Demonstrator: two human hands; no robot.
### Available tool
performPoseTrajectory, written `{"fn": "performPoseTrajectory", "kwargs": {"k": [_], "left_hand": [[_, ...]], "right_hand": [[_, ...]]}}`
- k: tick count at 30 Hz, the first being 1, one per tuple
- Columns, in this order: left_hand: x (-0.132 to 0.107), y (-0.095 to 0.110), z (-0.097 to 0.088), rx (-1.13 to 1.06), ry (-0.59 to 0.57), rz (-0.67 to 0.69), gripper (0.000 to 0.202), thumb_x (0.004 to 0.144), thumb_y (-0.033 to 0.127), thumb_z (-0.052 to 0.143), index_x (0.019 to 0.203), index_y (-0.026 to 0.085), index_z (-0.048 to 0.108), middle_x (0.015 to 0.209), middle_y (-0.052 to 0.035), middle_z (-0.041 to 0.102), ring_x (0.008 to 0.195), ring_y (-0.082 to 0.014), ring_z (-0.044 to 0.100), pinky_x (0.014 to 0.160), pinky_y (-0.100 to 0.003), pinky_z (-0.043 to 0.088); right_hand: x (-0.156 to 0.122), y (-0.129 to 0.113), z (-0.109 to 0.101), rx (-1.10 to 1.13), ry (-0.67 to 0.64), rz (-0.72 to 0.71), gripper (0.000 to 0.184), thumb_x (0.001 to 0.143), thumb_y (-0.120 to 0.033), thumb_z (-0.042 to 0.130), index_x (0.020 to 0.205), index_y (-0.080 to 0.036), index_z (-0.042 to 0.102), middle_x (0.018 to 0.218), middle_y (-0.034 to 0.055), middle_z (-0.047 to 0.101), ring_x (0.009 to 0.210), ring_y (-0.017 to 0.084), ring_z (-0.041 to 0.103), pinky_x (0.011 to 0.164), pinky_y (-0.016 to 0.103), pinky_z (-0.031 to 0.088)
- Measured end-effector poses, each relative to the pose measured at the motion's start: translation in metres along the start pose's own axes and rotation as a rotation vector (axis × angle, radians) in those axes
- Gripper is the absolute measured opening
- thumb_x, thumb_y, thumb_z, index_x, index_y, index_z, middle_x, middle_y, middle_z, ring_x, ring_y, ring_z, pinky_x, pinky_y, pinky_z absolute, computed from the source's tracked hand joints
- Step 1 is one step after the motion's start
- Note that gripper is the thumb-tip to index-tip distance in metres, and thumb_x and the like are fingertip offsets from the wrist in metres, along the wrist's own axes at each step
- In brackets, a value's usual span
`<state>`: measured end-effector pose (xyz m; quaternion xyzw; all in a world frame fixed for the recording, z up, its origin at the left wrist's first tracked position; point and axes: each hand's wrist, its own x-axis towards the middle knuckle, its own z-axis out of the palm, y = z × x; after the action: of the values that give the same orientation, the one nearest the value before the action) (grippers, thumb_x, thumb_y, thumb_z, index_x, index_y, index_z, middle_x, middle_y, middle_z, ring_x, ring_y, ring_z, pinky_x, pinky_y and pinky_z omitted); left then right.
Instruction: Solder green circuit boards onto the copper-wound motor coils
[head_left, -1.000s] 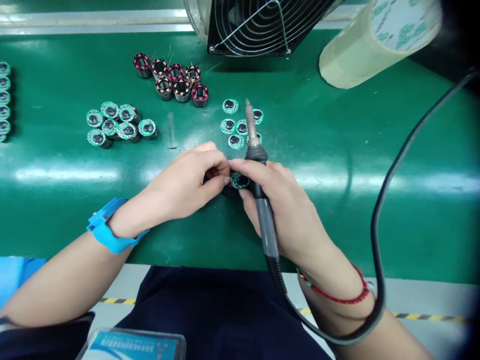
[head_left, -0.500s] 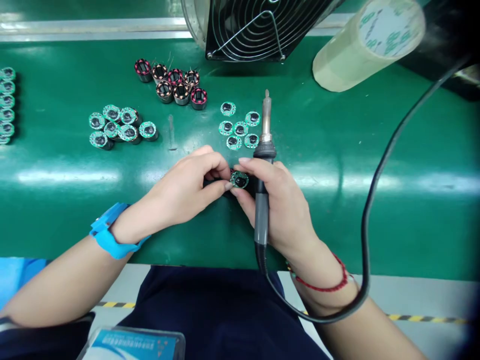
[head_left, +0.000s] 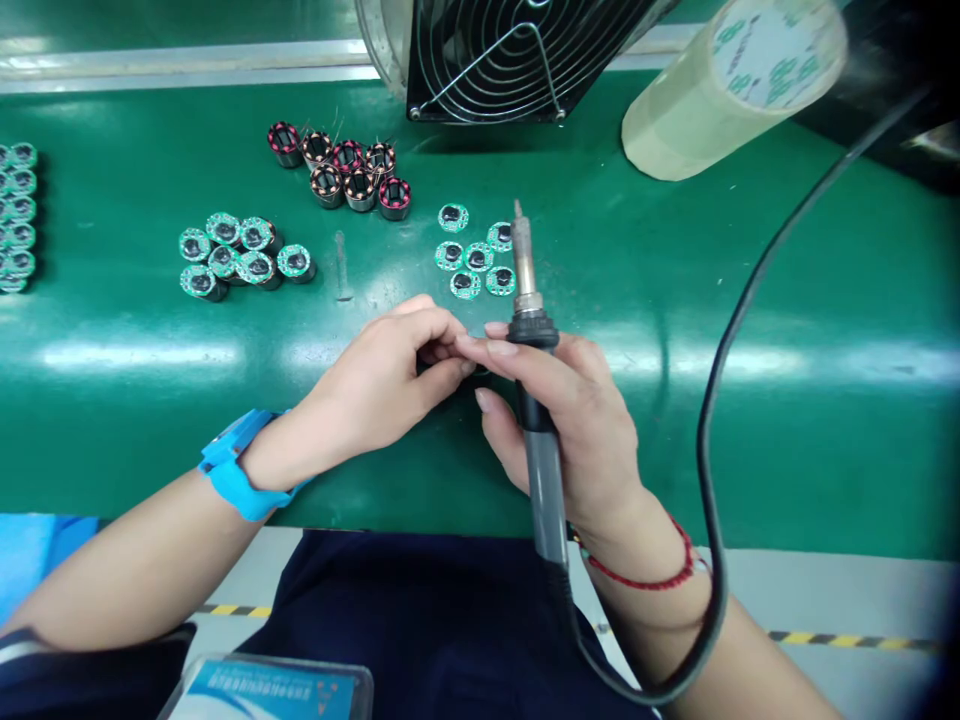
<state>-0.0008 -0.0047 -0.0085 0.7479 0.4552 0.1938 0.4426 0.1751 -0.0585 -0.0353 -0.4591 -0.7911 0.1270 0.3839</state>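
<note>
Currently, I'm looking down through the head camera at a glossy green work surface (head_left: 675,480), which is catching a pale band of light across its middle. A black fan (head_left: 525,60) with a wire guard is standing at top centre, and a smooth, cylindrical tape roll (head_left: 675,115) is sitting at upper right. Pale floor (head_left: 840,600) is showing along the lower edge.

7 ring-shaped coils (head_left: 360,200) with red or copper-coloured windings and hair-fine wire ends are clustering above centre. 6 flat, round circuit boards (head_left: 478,257) with black blobs are lying just below and right of them. Board-topped cylinders (head_left: 256,268) are standing left of centre, and more rows are lining the left edge.

The soldering iron (head_left: 546,490) is occupying the centre right, in the right hand (head_left: 585,410), whose fingers are clamping its handle. Its long axis is running nearly upright in the frame, the metal tip pointing up and slightly left, the black cable (head_left: 720,400) looping away at right. The left hand (head_left: 382,375) is holding its fingertips close together at a mostly hidden dark piece; I cannot tell whether they're gripping it.
</note>
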Motion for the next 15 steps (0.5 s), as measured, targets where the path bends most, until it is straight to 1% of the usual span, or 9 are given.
{"fn": "performPoseTrajectory", "kwargs": {"k": [2, 5, 7, 9, 11, 13, 15], "left_hand": [[0.0000, 0.0004, -0.0004, 0.005, 0.002, -0.015, 0.010, 0.083, 0.009, 0.056, 0.076, 0.015, 0.060, 0.072, 0.0029, 0.051, 0.062, -0.0065, 0.046, 0.056, -0.020, 0.038], [0.0000, 0.0006, -0.0007, 0.008, 0.028, -0.021, 0.011, 0.082, 0.009, 0.055, 0.075, 0.016, 0.060, 0.073, 0.0026, 0.052, 0.062, -0.0067, 0.047, 0.057, -0.021, 0.039], [-0.0002, 0.0008, -0.0008, 0.018, 0.041, -0.023, 0.012, 0.082, 0.008, 0.054, 0.073, 0.016, 0.059, 0.072, 0.0025, 0.052, 0.062, -0.0066, 0.046, 0.057, -0.021, 0.039], [-0.0005, 0.0010, -0.0011, 0.030, 0.046, -0.027, 0.014, 0.080, 0.006, 0.053, 0.071, 0.015, 0.058, 0.071, 0.0025, 0.052, 0.062, -0.0067, 0.046, 0.057, -0.022, 0.038], [-0.0006, 0.0011, -0.0014, 0.040, 0.045, -0.031, 0.015, 0.079, 0.005, 0.053, 0.070, 0.015, 0.057, 0.071, 0.0025, 0.052, 0.062, -0.0069, 0.046, 0.056, -0.022, 0.038], [-0.0005, 0.0011, -0.0014, 0.048, 0.045, -0.035, 0.014, 0.078, 0.005, 0.052, 0.069, 0.015, 0.057, 0.071, 0.0025, 0.053, 0.062, -0.0069, 0.046, 0.056, -0.022, 0.038], [0.0000, 0.0010, -0.0012, 0.053, 0.049, -0.044, 0.014, 0.078, 0.005, 0.052, 0.069, 0.015, 0.058, 0.071, 0.0026, 0.053, 0.062, -0.0069, 0.046, 0.055, -0.022, 0.038]], "right_hand": [[0.0002, 0.0002, 0.0002, -0.024, 0.024, 0.017, 0.055, 0.084, -0.012, 0.057, 0.134, -0.030, 0.043, 0.093, 0.0013, 0.073, 0.103, 0.025, 0.064, 0.081, 0.043, 0.053], [0.0018, -0.0009, -0.0003, -0.073, 0.023, 0.055, 0.052, 0.084, -0.014, 0.059, 0.131, -0.031, 0.045, 0.095, 0.0016, 0.074, 0.091, 0.023, 0.064, 0.076, 0.041, 0.053], [0.0022, -0.0022, -0.0007, -0.066, 0.019, 0.081, 0.050, 0.085, -0.013, 0.058, 0.129, -0.033, 0.047, 0.095, 0.0002, 0.074, 0.086, 0.021, 0.065, 0.076, 0.040, 0.053], [0.0013, -0.0031, -0.0003, -0.002, 0.054, 0.104, 0.049, 0.085, -0.011, 0.057, 0.129, -0.031, 0.049, 0.096, -0.0007, 0.075, 0.087, 0.020, 0.067, 0.079, 0.040, 0.053], [-0.0003, -0.0036, 0.0005, 0.114, 0.133, 0.148, 0.048, 0.087, -0.011, 0.056, 0.131, -0.029, 0.051, 0.097, -0.0004, 0.075, 0.091, 0.021, 0.069, 0.084, 0.042, 0.053], [-0.0017, -0.0039, 0.0011, 0.222, 0.236, 0.198, 0.044, 0.089, -0.017, 0.057, 0.132, -0.028, 0.052, 0.093, 0.0000, 0.075, 0.089, 0.022, 0.071, 0.086, 0.044, 0.054], [-0.0029, -0.0041, 0.0006, 0.257, 0.336, 0.219, 0.039, 0.091, -0.025, 0.058, 0.130, -0.028, 0.056, 0.091, 0.0009, 0.074, 0.081, 0.020, 0.071, 0.080, 0.041, 0.056]]}}
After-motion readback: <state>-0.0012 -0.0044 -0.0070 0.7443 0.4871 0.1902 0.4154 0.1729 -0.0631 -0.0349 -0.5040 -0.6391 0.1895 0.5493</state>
